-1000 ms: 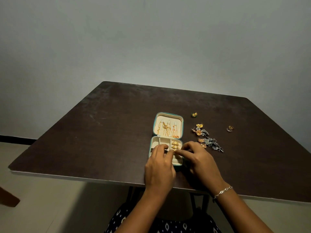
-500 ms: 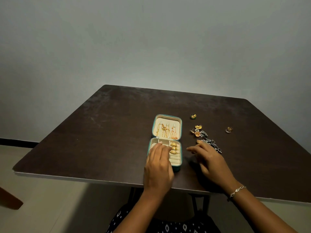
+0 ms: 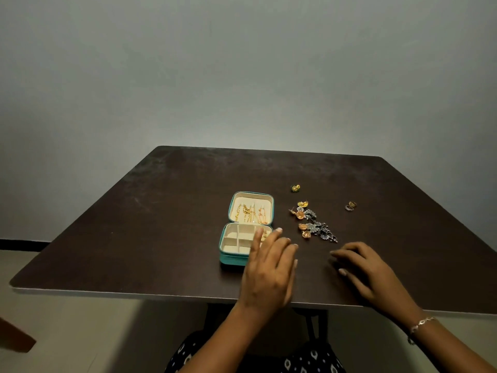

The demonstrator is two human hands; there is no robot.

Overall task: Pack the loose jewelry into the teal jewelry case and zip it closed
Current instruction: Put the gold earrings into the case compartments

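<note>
Dark table (image 3: 134, 238), teal jewelry case (image 3: 233, 258) open near the front edge, left of centre. Chains sit in its lid, a few gold pieces in the tray; most compartments empty. Earring cluster (image 3: 313, 224), gold stud (image 3: 295, 187) and two rings (image 3: 351, 205) still loose to its right, zip undone, so roughly half done. Left hand (image 3: 269, 273) flat, empty, over the case's right corner. Right hand (image 3: 368, 273) spread loosely, empty. Since a second ago both hands have left the tray; the right slid rightward, below the cluster.

dark table (image 3: 161, 224) — open teal case (image 3: 232, 258) | loose earrings (image 3: 312, 224) | two rings (image 3: 351, 205)
</note>
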